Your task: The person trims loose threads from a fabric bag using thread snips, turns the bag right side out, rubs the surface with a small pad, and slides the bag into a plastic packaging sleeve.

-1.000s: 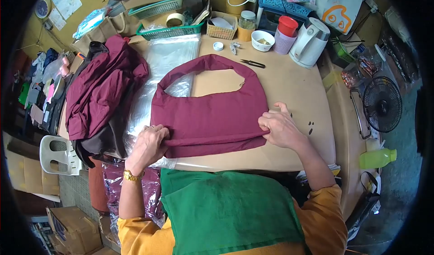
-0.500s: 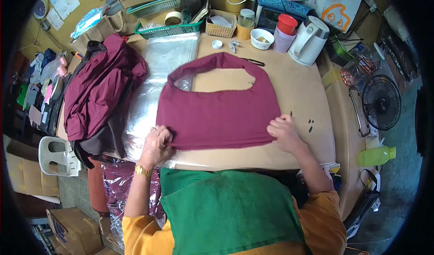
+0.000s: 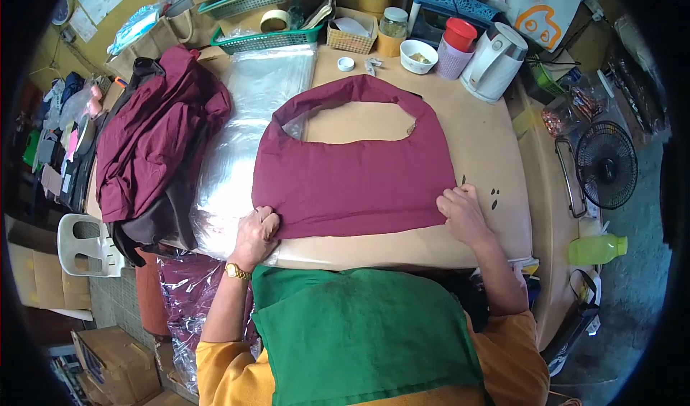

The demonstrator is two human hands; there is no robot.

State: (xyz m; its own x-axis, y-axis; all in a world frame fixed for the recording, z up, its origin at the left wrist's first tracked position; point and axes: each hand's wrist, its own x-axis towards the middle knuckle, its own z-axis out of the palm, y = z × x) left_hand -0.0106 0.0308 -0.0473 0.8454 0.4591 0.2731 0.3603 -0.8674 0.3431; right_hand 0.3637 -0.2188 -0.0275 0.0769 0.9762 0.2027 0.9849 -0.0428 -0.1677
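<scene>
Head view: I observe the left hand [image 3: 256,236] and right hand [image 3: 463,213] pinching opposite lower corners of the maroon shoulder bag [image 3: 352,179], which lies between and beyond them. Since one second ago, its folded lower edge has flattened; I judge it largely smoothed.

A plain green apron [image 3: 366,348] is spreading across the bottom centre of the frame, dark smudges [image 3: 356,285] are showing near its top edge; mustard-yellow sleeves [image 3: 512,359] are flanking it, and a gold-toned watch [image 3: 236,271] is gleaming at lower left
</scene>
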